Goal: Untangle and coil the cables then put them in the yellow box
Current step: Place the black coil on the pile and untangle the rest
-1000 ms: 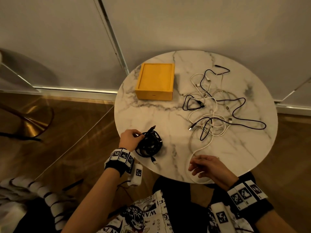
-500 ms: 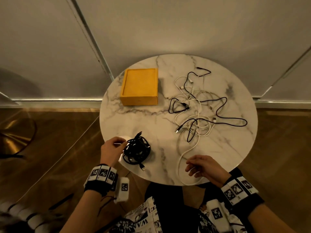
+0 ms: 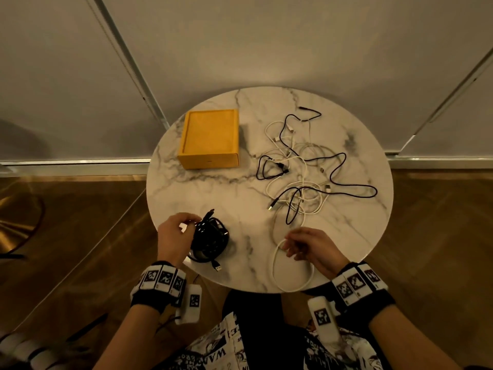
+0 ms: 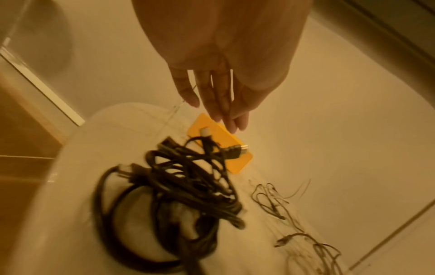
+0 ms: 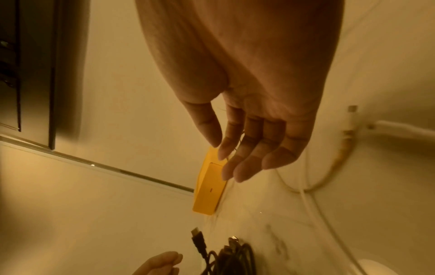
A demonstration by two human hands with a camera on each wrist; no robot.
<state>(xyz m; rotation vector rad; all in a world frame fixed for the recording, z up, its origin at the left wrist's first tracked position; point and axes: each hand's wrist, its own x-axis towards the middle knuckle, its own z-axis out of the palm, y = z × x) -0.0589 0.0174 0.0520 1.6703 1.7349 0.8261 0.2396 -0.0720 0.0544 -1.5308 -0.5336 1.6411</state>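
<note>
A round white marble surface [image 3: 218, 198] with grey veins is filling the middle of the head view. Brown wooden flooring [image 3: 80, 236] is spreading across the lower left and right of the frame. Pale wall panels [image 3: 240, 44], split by thin metal strips [image 3: 128, 62], are taking up the upper half. At the bottom centre, black-and-white printed clothing [image 3: 213, 351] is showing.

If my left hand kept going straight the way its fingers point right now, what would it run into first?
Probably the yellow box. In the left wrist view the left hand has straight fingers aimed at it, passing above the coiled black cable bundle. Depth is unclear, so it may graze the bundle's raised plugs first.
</note>
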